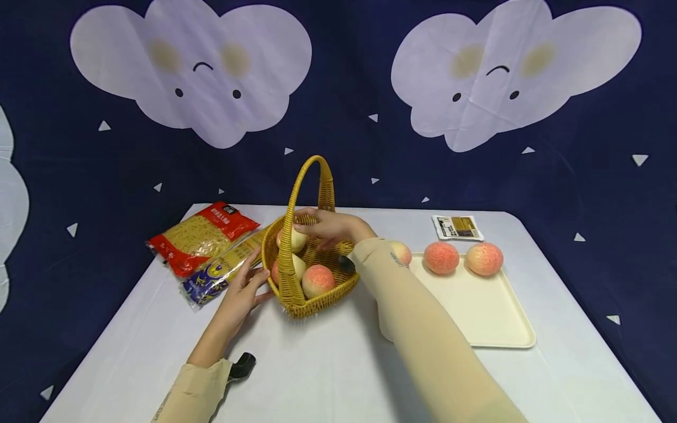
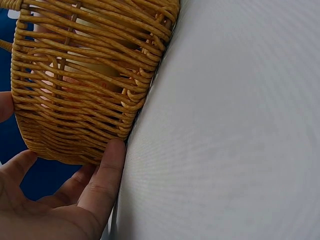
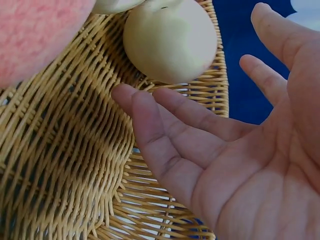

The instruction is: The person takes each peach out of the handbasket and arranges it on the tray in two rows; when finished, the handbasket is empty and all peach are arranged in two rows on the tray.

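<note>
A yellow wicker basket (image 1: 330, 301) with a tall arched handle holds 3 peaches, one of them a pink-and-cream peach (image 1: 318, 281) at the front. My left hand (image 1: 244, 294) touches the basket's left side from outside, its fingers spread; in the left wrist view, fingertips rest against the woven wall (image 2: 75, 120). Through the handle opening, my right hand (image 1: 338, 226) reaches over the inside of the basket. Its fingers are loosely bent beside a pale peach (image 3: 170, 42) in the right wrist view, and its palm holds nothing.
To the right lies a cream tray (image 1: 476, 317) with 3 peaches along its far edge, one partly behind my right sleeve. A small packet (image 1: 457, 228) lies behind it. Left of the basket are a red pasta bag (image 1: 203, 238) and a blue-and-yellow noodle packet (image 1: 217, 279).
</note>
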`<state>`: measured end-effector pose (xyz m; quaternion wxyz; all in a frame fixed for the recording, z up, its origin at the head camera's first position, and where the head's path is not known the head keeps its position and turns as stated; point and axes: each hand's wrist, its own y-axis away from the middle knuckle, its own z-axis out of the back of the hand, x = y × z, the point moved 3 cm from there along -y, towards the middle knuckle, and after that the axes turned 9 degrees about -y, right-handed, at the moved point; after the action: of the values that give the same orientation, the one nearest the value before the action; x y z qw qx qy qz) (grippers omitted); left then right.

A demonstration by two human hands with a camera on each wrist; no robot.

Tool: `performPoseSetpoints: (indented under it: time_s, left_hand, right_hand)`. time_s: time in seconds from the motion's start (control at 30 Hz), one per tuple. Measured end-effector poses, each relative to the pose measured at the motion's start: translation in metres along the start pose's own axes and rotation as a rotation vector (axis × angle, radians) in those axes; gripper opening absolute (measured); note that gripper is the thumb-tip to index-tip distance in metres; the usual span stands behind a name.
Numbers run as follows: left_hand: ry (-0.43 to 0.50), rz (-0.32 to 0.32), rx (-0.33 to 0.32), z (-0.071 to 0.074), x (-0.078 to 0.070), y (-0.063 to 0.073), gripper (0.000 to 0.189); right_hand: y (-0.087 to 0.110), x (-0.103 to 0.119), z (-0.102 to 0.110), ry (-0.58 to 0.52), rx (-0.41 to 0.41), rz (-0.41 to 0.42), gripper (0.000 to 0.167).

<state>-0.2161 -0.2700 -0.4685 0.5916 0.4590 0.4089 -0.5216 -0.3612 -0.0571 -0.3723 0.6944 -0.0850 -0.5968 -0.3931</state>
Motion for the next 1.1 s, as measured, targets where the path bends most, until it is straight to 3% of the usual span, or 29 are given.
performPoseSetpoints:
  time_s: [0.3, 0.47, 1.1]
  left_hand:
    - [-0.009, -0.026, 0.005, 0.0, -0.002, 0.0, 0.067]
    - [-0.013, -0.036, 0.008, 0.0, -0.002, 0.0, 0.067]
    - [-0.019, -0.036, 0.005, -0.001, -0.001, 0.001, 0.067]
  right_hand:
    - [-0.01, 0.004, -0.007, 0.088, 0.011, -0.053, 0.064]
    - [-0.014, 0.001, -0.011, 0.076, 0.047, -0.095, 0.065]
    - [-0.017, -0.011, -0.014, -0.037, 0.016, -0.082, 0.029]
